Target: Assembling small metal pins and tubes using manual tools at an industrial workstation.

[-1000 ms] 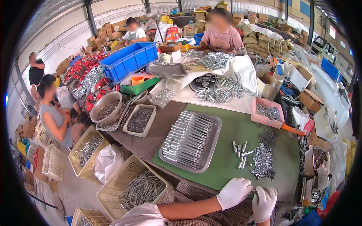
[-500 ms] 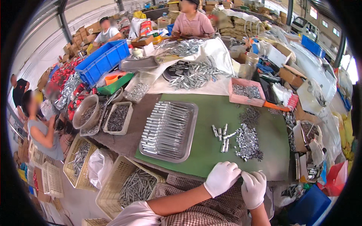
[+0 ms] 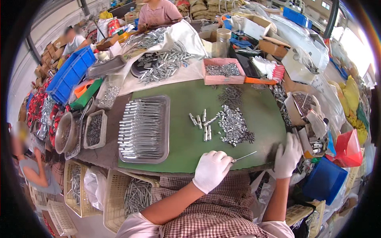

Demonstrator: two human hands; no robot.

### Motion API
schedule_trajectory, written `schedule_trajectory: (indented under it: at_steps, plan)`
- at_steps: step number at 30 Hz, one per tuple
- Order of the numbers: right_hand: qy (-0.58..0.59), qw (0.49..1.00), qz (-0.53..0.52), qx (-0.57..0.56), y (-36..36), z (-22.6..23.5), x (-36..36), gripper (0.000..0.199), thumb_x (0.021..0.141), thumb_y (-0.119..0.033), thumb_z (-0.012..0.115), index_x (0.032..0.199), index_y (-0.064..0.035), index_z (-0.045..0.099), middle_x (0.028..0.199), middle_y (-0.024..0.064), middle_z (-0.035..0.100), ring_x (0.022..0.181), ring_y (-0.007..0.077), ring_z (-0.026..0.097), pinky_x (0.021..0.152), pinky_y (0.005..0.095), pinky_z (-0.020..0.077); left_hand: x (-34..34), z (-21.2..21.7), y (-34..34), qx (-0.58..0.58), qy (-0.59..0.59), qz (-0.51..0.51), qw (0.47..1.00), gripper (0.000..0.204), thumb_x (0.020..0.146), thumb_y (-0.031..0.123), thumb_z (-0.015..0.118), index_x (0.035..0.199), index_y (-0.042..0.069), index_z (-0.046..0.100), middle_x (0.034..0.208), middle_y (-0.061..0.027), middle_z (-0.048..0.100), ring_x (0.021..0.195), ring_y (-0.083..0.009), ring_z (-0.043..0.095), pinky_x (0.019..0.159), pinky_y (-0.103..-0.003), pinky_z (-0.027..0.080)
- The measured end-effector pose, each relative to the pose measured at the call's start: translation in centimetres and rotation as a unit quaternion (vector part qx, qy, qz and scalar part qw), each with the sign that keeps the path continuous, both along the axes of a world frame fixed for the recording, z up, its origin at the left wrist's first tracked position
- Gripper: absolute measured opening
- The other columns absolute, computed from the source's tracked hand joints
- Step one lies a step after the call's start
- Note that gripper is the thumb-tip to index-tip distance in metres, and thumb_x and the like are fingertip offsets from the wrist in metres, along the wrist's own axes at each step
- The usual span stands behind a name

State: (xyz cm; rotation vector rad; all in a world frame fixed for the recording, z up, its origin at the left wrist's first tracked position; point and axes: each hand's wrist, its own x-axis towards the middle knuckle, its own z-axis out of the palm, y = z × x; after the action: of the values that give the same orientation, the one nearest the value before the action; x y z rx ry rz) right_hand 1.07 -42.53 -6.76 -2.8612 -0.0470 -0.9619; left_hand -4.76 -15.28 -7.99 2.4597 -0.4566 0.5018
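A rod (image 3: 244,156) is pinched in the fingers of the left hand (image 3: 213,168) near the table's (image 3: 112,137) five o'clock edge, seemingly mid-handling, steadiness being called for next; at three o'clock, the right hand's (image 3: 289,156) grip cannot be told.

I have a slim, straight, silvery metal rod (image 3: 245,156) pinched by its thicker end in my left hand (image 3: 213,171). Its thin shaft slants rightward and slightly away from me, by the table's (image 3: 266,115) front edge, tip toward the front right corner; I can't tell whether it touches.
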Motion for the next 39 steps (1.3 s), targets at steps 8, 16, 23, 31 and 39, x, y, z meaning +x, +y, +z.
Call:
schedule_trajectory:
  at_steps: [8, 16, 23, 31, 39]
  plan:
    - [0.099, 0.985, -0.126, -0.06, -4.6, -0.5, 2.6, 0.054, 0.085, -0.011, 0.07, 0.138, -0.0097, 0.06, 0.131, 0.0164, 0.062, 0.121, 0.0375, 0.057, 0.103, 0.0499, 0.045, -0.2, -0.5, -0.2, -0.01, -0.011, 0.002, 1.0, 0.007, 0.083, 0.018, 0.075, 0.09, 0.016, 0.073, 0.086, -0.0012, 0.064, 0.079, -0.0253, 0.063, 0.072, -0.042, 0.05]
    - [0.168, 0.978, -0.117, -0.048, -7.0, -1.2, 4.4, 0.055, 0.088, -0.018, 0.068, 0.141, -0.0088, 0.055, 0.116, 0.0223, 0.065, 0.102, 0.04, 0.065, 0.09, 0.0485, 0.0526, 0.5, 0.0, 0.1, 0.015, -0.014, -0.009, 1.0, 0.008, 0.082, 0.014, 0.074, 0.089, 0.015, 0.071, 0.085, -0.0046, 0.064, 0.08, -0.0276, 0.062, 0.072, -0.043, 0.048]
    - [0.081, 0.966, 0.229, 0.087, 3.6, 3.2, -4.4, 0.055, 0.084, -0.02, 0.077, 0.137, -0.0117, 0.061, 0.106, 0.0178, 0.065, 0.091, 0.0361, 0.068, 0.079, 0.0437, 0.057, 0.4, -0.5, 0.2, 0.004, -0.028, -0.002, 1.0, 0.011, 0.08, 0.016, 0.076, 0.089, 0.014, 0.07, 0.084, -0.0031, 0.06, 0.079, -0.0268, 0.062, 0.07, -0.043, 0.048]
    - [0.158, 0.945, 0.211, 0.196, 6.8, 1.3, -8.2, 0.065, 0.084, -0.03, 0.079, 0.145, -0.0214, 0.057, 0.083, 0.013, 0.066, 0.065, 0.0325, 0.068, 0.059, 0.0414, 0.0546, 0.2, -0.3, -0.3, -0.016, -0.011, -0.006, 1.0, 0.015, 0.079, 0.011, 0.076, 0.092, 0.011, 0.07, 0.087, -0.007, 0.063, 0.081, -0.0317, 0.061, 0.073, -0.045, 0.047]
    - [0.097, 0.95, 0.167, 0.247, 3.9, 2.4, -6.3, 0.067, 0.079, -0.012, 0.084, 0.14, -0.0024, 0.06, 0.102, 0.0188, 0.073, 0.088, 0.031, 0.074, 0.077, 0.0362, 0.0583, 0.2, 0.1, -0.1, -0.015, 0.003, -0.003, 1.0, 0.013, 0.079, 0.012, 0.077, 0.09, 0.01, 0.07, 0.087, -0.0067, 0.064, 0.082, -0.0308, 0.062, 0.074, -0.045, 0.047]
